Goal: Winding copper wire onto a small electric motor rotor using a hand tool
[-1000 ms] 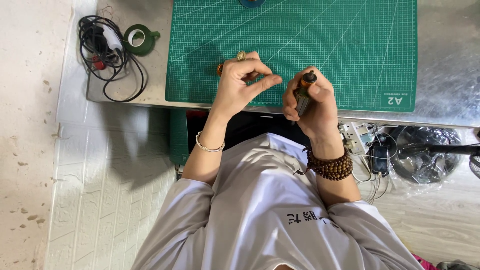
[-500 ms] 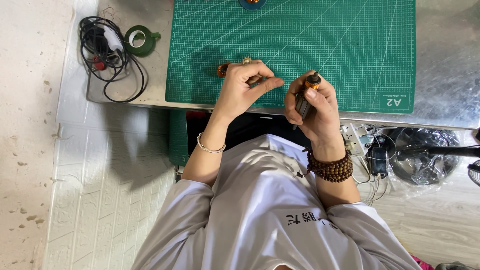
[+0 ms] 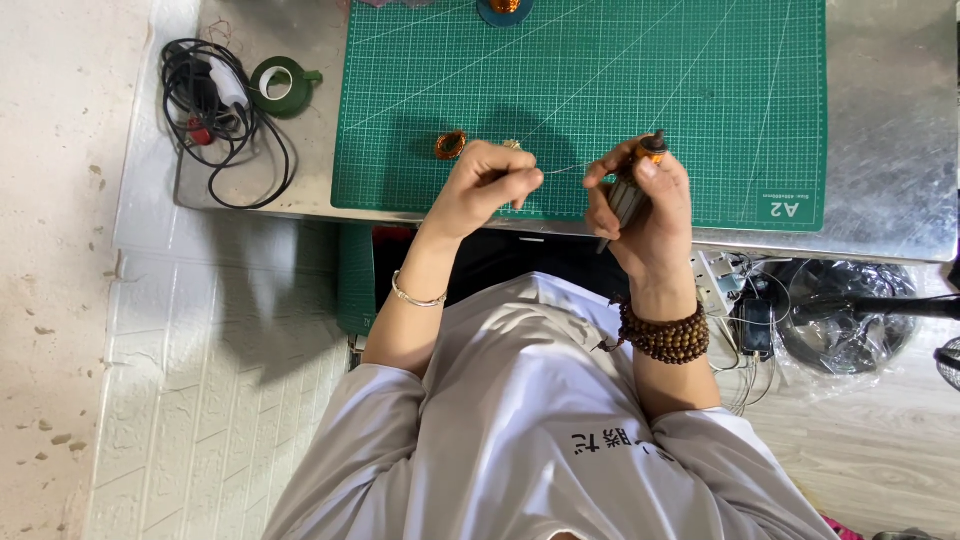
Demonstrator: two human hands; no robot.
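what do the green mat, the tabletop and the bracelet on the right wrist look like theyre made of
Green mat: likely soft matte vinyl or rubber, flat with a printed white grid.
Tabletop: apparently bare sheet metal, grey with a dull scuffed sheen.
Bead bracelet: probably wood, with round brown beads that shine slightly, wound in rows around the wrist below the right hand.

Setting: small craft or hobby workbench. Evidence: metal tabletop (image 3: 890, 120) carrying a green gridded cutting mat (image 3: 600, 70), a green tape roll (image 3: 278, 84), a coiled black cable (image 3: 215, 110); power strip and wires (image 3: 735, 300) below, pale tiled floor.
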